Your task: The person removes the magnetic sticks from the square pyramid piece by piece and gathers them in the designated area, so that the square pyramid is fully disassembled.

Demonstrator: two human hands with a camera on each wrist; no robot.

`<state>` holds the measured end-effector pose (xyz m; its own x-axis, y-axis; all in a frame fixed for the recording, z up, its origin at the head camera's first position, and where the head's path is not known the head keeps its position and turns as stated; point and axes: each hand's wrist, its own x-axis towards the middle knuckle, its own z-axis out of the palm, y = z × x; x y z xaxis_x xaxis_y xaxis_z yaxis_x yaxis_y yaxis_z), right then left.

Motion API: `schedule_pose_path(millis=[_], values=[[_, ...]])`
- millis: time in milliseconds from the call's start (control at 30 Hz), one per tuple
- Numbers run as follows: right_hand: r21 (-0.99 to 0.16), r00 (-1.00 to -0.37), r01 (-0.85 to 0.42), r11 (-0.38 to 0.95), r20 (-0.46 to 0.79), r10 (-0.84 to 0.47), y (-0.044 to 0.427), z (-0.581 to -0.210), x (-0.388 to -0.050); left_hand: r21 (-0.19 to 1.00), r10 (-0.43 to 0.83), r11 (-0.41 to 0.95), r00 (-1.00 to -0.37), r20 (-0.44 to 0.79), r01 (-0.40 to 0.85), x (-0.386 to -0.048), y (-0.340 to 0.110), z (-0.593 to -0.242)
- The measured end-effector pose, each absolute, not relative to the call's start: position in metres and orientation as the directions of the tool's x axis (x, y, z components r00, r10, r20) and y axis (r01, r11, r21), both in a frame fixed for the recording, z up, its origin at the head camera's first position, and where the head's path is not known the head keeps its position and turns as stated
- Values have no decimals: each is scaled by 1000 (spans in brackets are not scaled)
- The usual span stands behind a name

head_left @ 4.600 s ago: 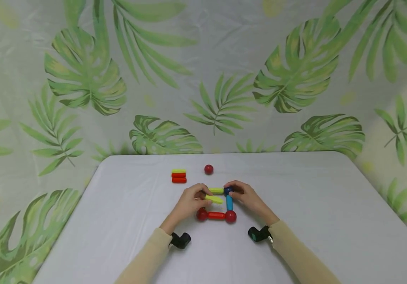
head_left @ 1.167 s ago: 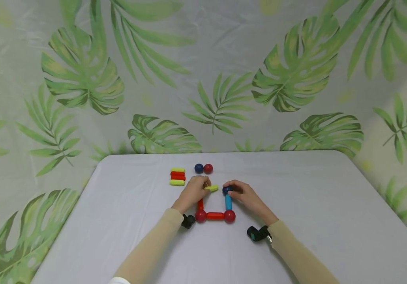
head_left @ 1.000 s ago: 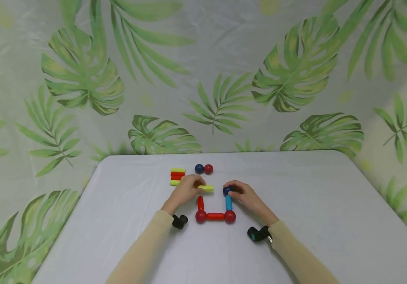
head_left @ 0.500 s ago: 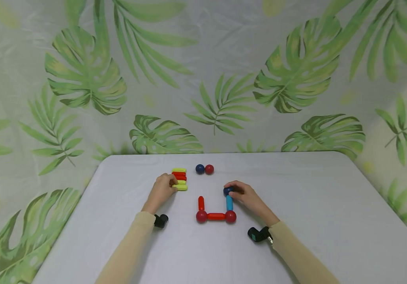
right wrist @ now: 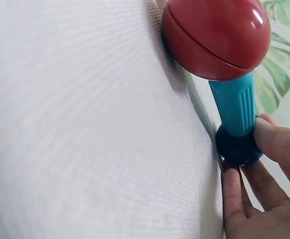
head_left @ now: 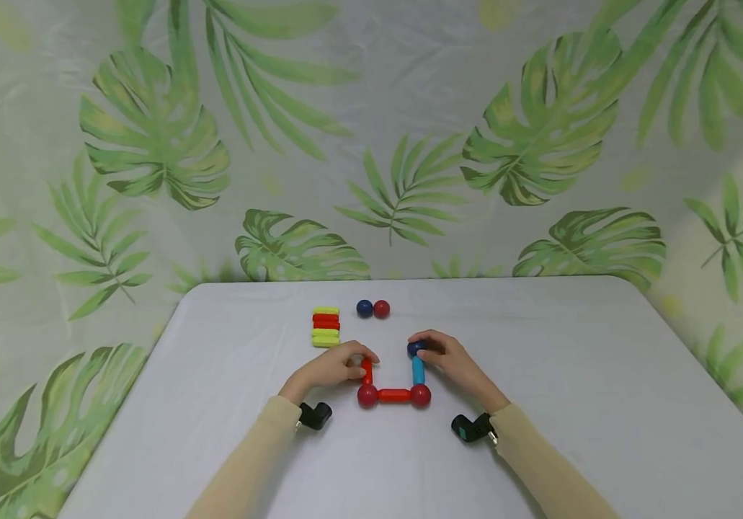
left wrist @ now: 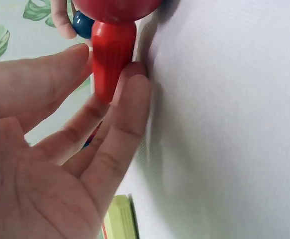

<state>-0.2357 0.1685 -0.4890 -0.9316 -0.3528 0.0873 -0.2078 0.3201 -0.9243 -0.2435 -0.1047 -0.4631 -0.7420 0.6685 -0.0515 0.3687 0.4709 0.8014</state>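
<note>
My left hand (head_left: 337,364) has its thumb and fingers around the upright-running red toy rod (left wrist: 113,57), at the left of a U-shaped build. That rod meets a red ball (head_left: 367,396), which a second red rod (head_left: 394,395) joins to another red ball (head_left: 420,395). From there a light-blue rod (right wrist: 234,104) leads to a dark-blue ball (right wrist: 238,147). My right hand (head_left: 452,357) holds this dark-blue ball between thumb and fingers. In the left wrist view the far end of the gripped red rod is partly covered by fingers.
Yellow and red rods (head_left: 326,325) lie side by side in a stack behind my left hand. Farther back, a loose dark-blue ball (head_left: 365,308) and a loose red ball (head_left: 381,308) sit together on the white table (head_left: 540,346).
Yellow rods have left the build and now lie with the stack; a dark-blue ball has joined the back red ball. My left hand has come back to the red rod. The right hand stays put.
</note>
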Motion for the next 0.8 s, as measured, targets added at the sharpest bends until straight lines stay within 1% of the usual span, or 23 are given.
schedule_pose_path(millis=[167, 267, 333, 433, 500, 567, 667, 800], values=[[-921, -935, -205, 332, 84, -345, 167, -490, -236, 780, 606, 479, -794, 37, 402, -242, -101, -463], [-919, -934, -208, 336, 85, -346, 167, -491, -237, 774, 531, 503, -844, 75, 385, -240, -106, -462], [-920, -933, -208, 333, 84, -350, 166, -490, -237, 795, 447, 500, -888, 105, 345, -239, -113, -463], [-923, -928, -206, 324, 80, -363, 164, -482, -233, 826, 250, 508, -959, 131, 245, -239, -126, -464], [-926, -928, -200, 321, 74, -366, 163, -473, -229, 831, 124, 526, -983, 134, 180, -240, -134, -465], [-927, -928, -194, 321, 67, -367, 162, -464, -224, 824, 42, 553, -992, 119, 122, -241, -141, -467], [-925, -926, -200, 324, 69, -372, 161, -456, -219, 796, 13, 599, -994, 106, 92, -243, -148, -471], [-923, -926, -206, 324, 77, -369, 161, -455, -218, 765, 42, 635, -994, 104, 107, -248, -150, -474]])
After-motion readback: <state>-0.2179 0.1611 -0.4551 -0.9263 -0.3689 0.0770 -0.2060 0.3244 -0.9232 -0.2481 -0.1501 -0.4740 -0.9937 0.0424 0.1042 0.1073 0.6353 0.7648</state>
